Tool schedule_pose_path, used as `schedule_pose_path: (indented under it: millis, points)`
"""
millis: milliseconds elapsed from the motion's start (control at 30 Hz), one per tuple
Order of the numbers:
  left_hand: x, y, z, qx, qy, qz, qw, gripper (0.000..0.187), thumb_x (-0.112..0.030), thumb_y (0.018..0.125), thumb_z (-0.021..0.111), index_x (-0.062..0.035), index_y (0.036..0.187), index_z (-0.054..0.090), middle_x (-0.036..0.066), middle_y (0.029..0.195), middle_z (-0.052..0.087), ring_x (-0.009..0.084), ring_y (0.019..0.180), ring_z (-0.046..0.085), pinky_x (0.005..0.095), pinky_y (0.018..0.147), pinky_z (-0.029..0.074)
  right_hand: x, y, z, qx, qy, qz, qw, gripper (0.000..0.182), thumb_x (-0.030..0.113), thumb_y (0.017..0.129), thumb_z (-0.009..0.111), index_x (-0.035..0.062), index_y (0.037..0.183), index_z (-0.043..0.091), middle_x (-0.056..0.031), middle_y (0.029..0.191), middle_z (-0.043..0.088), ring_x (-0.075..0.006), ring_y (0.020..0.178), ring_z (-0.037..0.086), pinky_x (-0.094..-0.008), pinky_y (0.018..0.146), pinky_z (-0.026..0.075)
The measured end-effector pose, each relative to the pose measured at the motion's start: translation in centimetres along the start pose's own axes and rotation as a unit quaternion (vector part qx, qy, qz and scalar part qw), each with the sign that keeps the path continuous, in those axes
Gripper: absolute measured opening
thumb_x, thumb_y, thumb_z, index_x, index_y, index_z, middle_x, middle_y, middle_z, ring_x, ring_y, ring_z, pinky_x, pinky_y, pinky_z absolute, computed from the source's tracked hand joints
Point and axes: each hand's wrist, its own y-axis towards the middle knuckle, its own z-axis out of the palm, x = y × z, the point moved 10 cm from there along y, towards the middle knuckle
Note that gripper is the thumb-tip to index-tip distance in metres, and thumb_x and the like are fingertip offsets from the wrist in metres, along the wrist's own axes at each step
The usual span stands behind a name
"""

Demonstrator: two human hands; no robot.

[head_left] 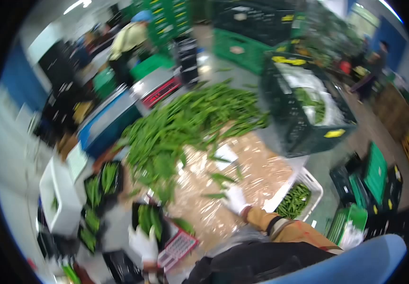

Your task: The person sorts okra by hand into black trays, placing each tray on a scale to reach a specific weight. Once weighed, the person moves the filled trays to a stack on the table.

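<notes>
My left hand (143, 244), in a white glove, is at the near edge of a black tray (136, 214), its thumb and fingers apart. Long green pods (148, 221) lie in that tray, which sits at a red-and-white scale (178, 248). My right hand (235, 199), also gloved in white, is low over the plastic-covered brown tabletop (261, 163). A few loose pods (221, 179) lie close to its fingertips. Motion blur hides whether those fingers grip one. Beyond both hands spreads a large heap of green pods (190, 116).
Filled black trays (91, 189) stand at the left beside a white foam box (60, 199). A dark green crate (304, 137) with pods stands at the back right. A white basket (317, 182) of pods is right of the table. A person (128, 40) bends at the far left.
</notes>
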Motion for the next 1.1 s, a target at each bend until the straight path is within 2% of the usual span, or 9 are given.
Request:
schedule_pose_path:
  millis: [33, 100, 167, 233, 300, 467, 633, 967, 1100]
  points:
    - [0.2, -1.0, -0.5, -0.033, 0.041, 0.026, 0.998, 0.039, -0.031, 0.086, 0.068, 0.0009, 0.109, 0.065, 0.029, 0.124, 0.057, 0.0449, 0.112, 0.055, 0.0475, 0.098, 0.044, 0.3, 0.0, -0.2, 0.036, 0.001, 0.031, 0.999, 0.031, 0.023, 0.076, 0.072, 0.0111, 0.104, 0.069, -0.0152, 0.126, 0.057, -0.0355, 0.112, 0.055, -0.0477, 0.096, 0.044]
    - [-3.8, -1.1, -6.6, -0.025, 0.077, 0.089, 0.993, 0.049, -0.037, 0.085, 0.069, 0.0013, 0.114, 0.061, 0.028, 0.106, 0.06, 0.043, 0.096, 0.058, 0.0515, 0.088, 0.045, -0.5, -0.4, 0.6, 0.041, 0.01, 0.043, 0.998, 0.033, 0.025, 0.079, 0.07, 0.0117, 0.109, 0.067, -0.0128, 0.131, 0.053, -0.0343, 0.116, 0.052, -0.0468, 0.099, 0.042]
    - [-5.1, -2.0, -8.6, -0.027, -0.008, 0.114, 0.993, 0.042, -0.034, 0.089, 0.065, 0.0028, 0.109, 0.062, 0.028, 0.102, 0.06, 0.0424, 0.089, 0.058, 0.0502, 0.082, 0.047, -0.9, -0.8, 1.0, 0.038, 0.013, 0.054, 0.998, 0.031, 0.024, 0.08, 0.069, 0.0112, 0.109, 0.067, -0.0135, 0.129, 0.053, -0.0339, 0.119, 0.05, -0.0457, 0.103, 0.039]
    - [-4.3, -4.3, -7.6, -0.039, 0.062, 0.168, 0.983, 0.037, -0.029, 0.089, 0.065, 0.0029, 0.108, 0.064, 0.027, 0.099, 0.061, 0.0411, 0.087, 0.059, 0.0481, 0.079, 0.048, -1.1, -1.0, 1.4, 0.033, 0.009, 0.05, 0.998, 0.03, 0.025, 0.081, 0.069, 0.0117, 0.108, 0.067, -0.0126, 0.126, 0.053, -0.0324, 0.118, 0.049, -0.0445, 0.104, 0.037]
    - [-1.3, -4.9, -3.8, 0.121, 0.048, 0.101, 0.986, 0.029, -0.022, 0.088, 0.065, -0.0008, 0.108, 0.066, 0.022, 0.097, 0.063, 0.0366, 0.088, 0.06, 0.0445, 0.077, 0.049, -1.1, -1.0, 1.2, 0.019, 0.01, 0.041, 0.999, 0.031, 0.025, 0.081, 0.07, 0.0107, 0.108, 0.067, -0.013, 0.124, 0.053, -0.0327, 0.118, 0.049, -0.0445, 0.105, 0.037]
    - [3.5, -7.0, -1.9, -0.073, -0.103, 0.036, 0.991, 0.022, -0.017, 0.086, 0.067, -0.004, 0.104, 0.07, 0.019, 0.091, 0.062, 0.0351, 0.087, 0.06, 0.0424, 0.076, 0.049, -0.6, -1.1, 0.7, 0.024, 0.004, 0.038, 0.999, 0.033, 0.025, 0.081, 0.07, 0.0098, 0.11, 0.067, -0.0138, 0.129, 0.053, -0.0329, 0.122, 0.048, -0.0442, 0.106, 0.037]
    - [1.3, -5.5, -0.4, -0.01, -0.098, 0.048, 0.994, 0.022, -0.015, 0.086, 0.067, -0.0021, 0.104, 0.07, 0.02, 0.091, 0.064, 0.0352, 0.085, 0.061, 0.0422, 0.076, 0.049, -0.7, -1.0, 0.9, 0.035, 0.003, 0.051, 0.998, 0.031, 0.024, 0.081, 0.07, 0.0094, 0.108, 0.068, -0.0142, 0.124, 0.055, -0.0333, 0.119, 0.05, -0.0437, 0.105, 0.038]
    - [-1.0, -6.0, -2.1, 0.082, -0.141, 0.155, 0.974, 0.024, -0.011, 0.088, 0.064, 0.0013, 0.108, 0.068, 0.022, 0.089, 0.066, 0.0364, 0.082, 0.063, 0.0418, 0.075, 0.051, -1.2, -1.2, 1.4, 0.047, 0.028, 0.053, 0.997, 0.034, 0.024, 0.082, 0.068, 0.0113, 0.114, 0.065, -0.0153, 0.137, 0.05, -0.034, 0.128, 0.045, -0.0466, 0.108, 0.035]
    - [1.8, -6.3, -4.9, 0.046, -0.203, 0.077, 0.975, 0.024, -0.007, 0.091, 0.061, 0.0039, 0.111, 0.065, 0.02, 0.088, 0.066, 0.0314, 0.078, 0.062, 0.0373, 0.071, 0.051, -0.7, -0.5, 0.5, 0.074, 0.027, 0.058, 0.995, 0.03, 0.023, 0.08, 0.069, 0.012, 0.108, 0.068, -0.0142, 0.131, 0.056, -0.035, 0.118, 0.053, -0.0472, 0.101, 0.042]
